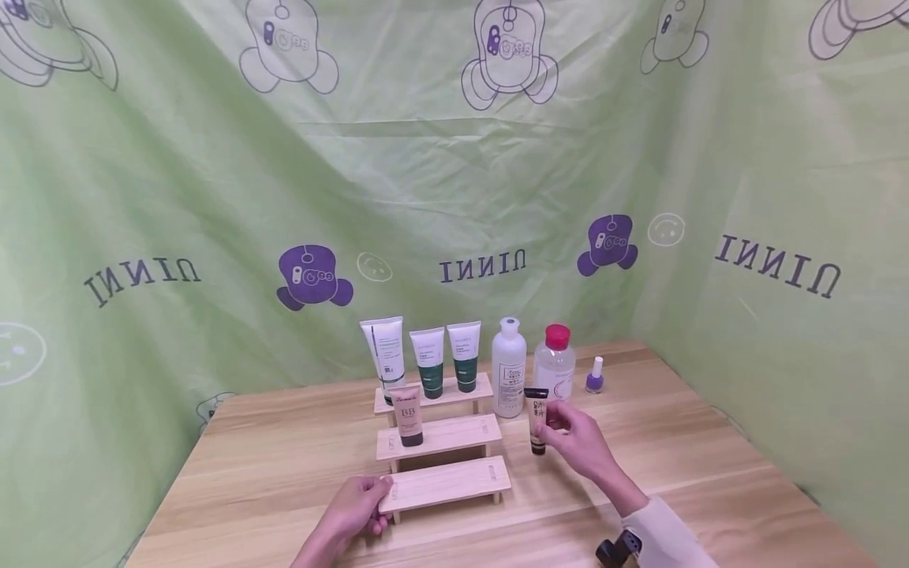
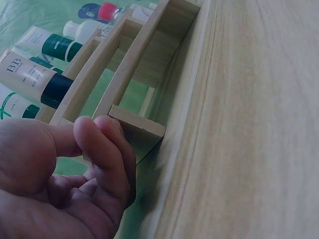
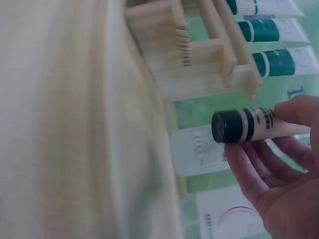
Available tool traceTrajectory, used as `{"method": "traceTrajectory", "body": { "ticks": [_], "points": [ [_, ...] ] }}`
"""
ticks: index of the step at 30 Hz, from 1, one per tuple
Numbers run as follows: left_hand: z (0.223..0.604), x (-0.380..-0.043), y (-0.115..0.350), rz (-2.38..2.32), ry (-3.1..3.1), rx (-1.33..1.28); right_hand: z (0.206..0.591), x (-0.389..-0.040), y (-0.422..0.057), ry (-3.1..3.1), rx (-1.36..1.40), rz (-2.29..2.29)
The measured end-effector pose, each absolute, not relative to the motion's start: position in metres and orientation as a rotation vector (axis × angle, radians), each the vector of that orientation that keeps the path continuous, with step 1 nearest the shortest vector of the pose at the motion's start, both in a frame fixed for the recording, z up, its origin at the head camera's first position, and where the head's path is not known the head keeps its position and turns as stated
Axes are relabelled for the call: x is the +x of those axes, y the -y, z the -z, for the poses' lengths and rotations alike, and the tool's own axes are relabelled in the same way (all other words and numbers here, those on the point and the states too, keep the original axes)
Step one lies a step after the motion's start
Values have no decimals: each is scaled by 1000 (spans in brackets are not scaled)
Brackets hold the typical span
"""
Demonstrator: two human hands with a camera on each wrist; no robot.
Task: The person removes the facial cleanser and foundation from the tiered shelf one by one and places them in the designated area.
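Note:
My left hand [image 1: 353, 506] pinches the left end of the lowest step of a three-step wooden stand [image 1: 447, 484], thumb on top and fingers beneath. In my right hand [image 1: 578, 442] is a small beige tube with black ends [image 1: 538, 422], held upright with its black cap [image 3: 227, 127] down, to the right of the stand. A pink BB cream tube [image 1: 408, 416] stands on the middle step. On the top step are a white tube [image 1: 387, 355] and two green-and-white tubes [image 1: 430, 364]. The lowest step bears nothing.
Right of the stand, behind the held tube, are a white bottle [image 1: 508, 371] and a clear bottle with a red cap [image 1: 556, 359]. Farther right stands a purple nail polish bottle [image 1: 595, 377]. A green printed cloth [image 1: 426, 181] hangs around the wooden table [image 1: 270, 465].

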State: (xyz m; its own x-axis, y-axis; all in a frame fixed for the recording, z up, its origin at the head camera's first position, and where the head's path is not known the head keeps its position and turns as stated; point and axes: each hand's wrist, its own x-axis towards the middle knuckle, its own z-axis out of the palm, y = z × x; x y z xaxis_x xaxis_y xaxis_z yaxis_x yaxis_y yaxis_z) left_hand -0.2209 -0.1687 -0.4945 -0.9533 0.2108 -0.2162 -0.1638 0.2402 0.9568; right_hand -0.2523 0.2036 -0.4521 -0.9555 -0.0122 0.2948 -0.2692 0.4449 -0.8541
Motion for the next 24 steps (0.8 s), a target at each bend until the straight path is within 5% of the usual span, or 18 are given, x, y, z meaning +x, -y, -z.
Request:
{"method": "traceTrajectory", "body": {
  "ticks": [24],
  "points": [
    [495, -222, 170, -1785, -2206, 58, 475, -245, -190, 2854, 7, -1532]
  ]
}}
